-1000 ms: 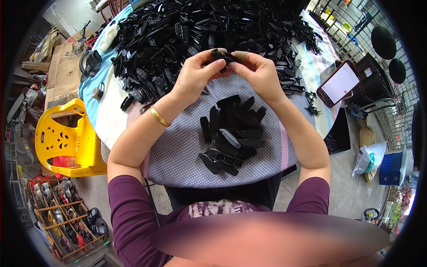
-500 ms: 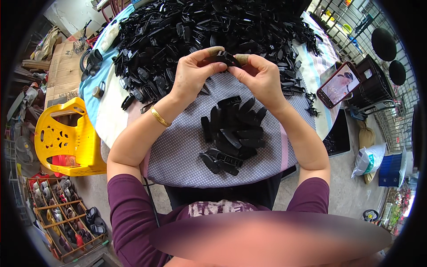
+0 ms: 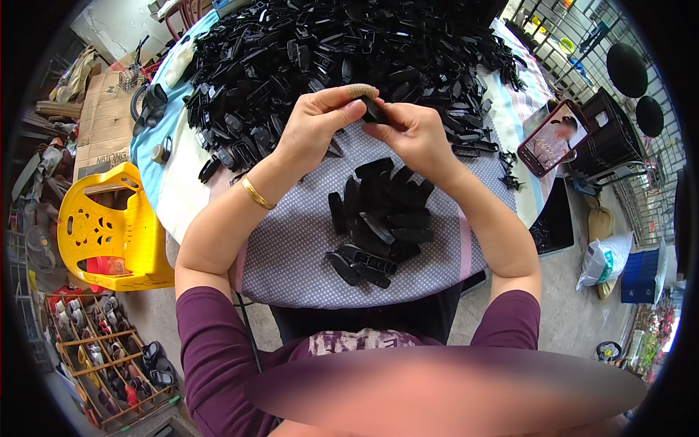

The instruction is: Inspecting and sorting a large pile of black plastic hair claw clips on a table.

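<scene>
Just short of the big heap, both hands meet around one small, long black plastic clip (image 3: 375,113). My left hand (image 3: 314,125) pinches one end of it between thumb and a forefinger wrapped in a tan cover. From the other side, my right hand (image 3: 416,138) grips it with thumb and bent fingers. The fingers hide much of the clip, so its shape shows only in part. Closer to me on the grey patterned tablecloth (image 3: 284,247) lies a small pile of similar black clips (image 3: 378,218). Beyond the hands spreads a large heap of loose black clips (image 3: 291,58).
To the right, a phone (image 3: 553,138) leans at the table's edge with its screen lit. A yellow plastic chair (image 3: 135,233) stands at the left, near a shoe rack (image 3: 109,349). A small round container (image 3: 159,153) sits on the cloth's left side.
The clip has turned between my fingers and tilts more steeply now. My right hand has shifted slightly left and down, its forefinger curled in. The small pile looks unchanged.
</scene>
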A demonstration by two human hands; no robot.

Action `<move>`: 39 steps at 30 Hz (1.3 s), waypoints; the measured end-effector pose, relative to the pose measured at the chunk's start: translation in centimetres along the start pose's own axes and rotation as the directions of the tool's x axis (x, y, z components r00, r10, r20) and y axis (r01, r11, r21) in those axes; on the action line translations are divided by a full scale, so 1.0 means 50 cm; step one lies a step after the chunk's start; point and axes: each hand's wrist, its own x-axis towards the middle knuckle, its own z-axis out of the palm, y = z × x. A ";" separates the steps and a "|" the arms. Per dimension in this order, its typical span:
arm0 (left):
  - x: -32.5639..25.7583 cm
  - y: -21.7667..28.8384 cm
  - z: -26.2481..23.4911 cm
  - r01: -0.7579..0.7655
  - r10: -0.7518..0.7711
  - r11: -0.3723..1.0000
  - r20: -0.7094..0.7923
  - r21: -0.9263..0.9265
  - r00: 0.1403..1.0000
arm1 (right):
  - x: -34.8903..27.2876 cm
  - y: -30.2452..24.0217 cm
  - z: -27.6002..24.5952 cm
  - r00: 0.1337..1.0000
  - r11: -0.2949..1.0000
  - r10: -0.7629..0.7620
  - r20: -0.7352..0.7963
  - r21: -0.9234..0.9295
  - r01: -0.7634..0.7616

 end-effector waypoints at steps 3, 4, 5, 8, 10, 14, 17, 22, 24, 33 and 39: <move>-0.004 0.007 0.002 -0.061 0.060 0.997 0.026 0.052 0.998 | -0.007 -0.006 0.010 0.998 0.997 -0.052 -0.041 -0.051 0.050; -0.003 0.005 0.001 -0.039 0.039 0.998 0.004 0.045 0.999 | -0.008 -0.005 0.012 0.996 0.997 -0.065 -0.064 -0.045 0.062; -0.003 0.005 0.000 -0.019 0.020 0.999 -0.019 0.039 1.000 | -0.001 -0.002 0.004 0.996 0.997 -0.067 -0.063 -0.044 0.064; -0.007 0.033 0.014 -0.080 0.042 0.931 0.113 0.356 0.993 | 0.029 0.023 -0.065 0.946 0.999 0.035 0.322 -0.039 -0.023; -0.025 0.044 0.041 -0.194 0.052 0.835 0.276 0.515 0.960 | 0.046 0.060 -0.118 0.993 0.988 0.009 0.118 -0.153 0.009; -0.048 0.062 0.098 -0.340 -0.110 0.735 0.599 0.586 0.793 | 0.052 0.190 -0.210 0.929 0.677 -0.312 -0.200 -0.733 0.070; -0.022 0.032 0.095 -0.394 -0.060 0.697 0.597 0.599 0.800 | 0.046 0.218 -0.204 0.977 0.666 -0.063 -0.202 -0.738 -0.110; 0.071 -0.052 0.031 -0.455 0.229 -0.093 0.464 0.886 0.856 | 0.058 0.197 -0.185 0.934 0.684 -0.293 -0.206 -0.727 0.054; 0.091 -0.067 0.023 -0.438 0.211 -0.105 0.451 0.893 0.867 | 0.060 0.175 -0.173 0.917 0.690 -0.338 -0.212 -0.718 0.088; 0.072 -0.057 0.035 -0.475 0.273 -0.063 0.473 0.878 0.838 | 0.049 0.081 -0.106 0.991 0.986 0.070 -0.110 0.157 -0.052; 0.046 -0.008 0.019 -0.055 0.160 0.823 -0.138 0.565 0.977 | 0.037 0.037 -0.068 0.956 0.865 0.276 0.093 0.411 -0.290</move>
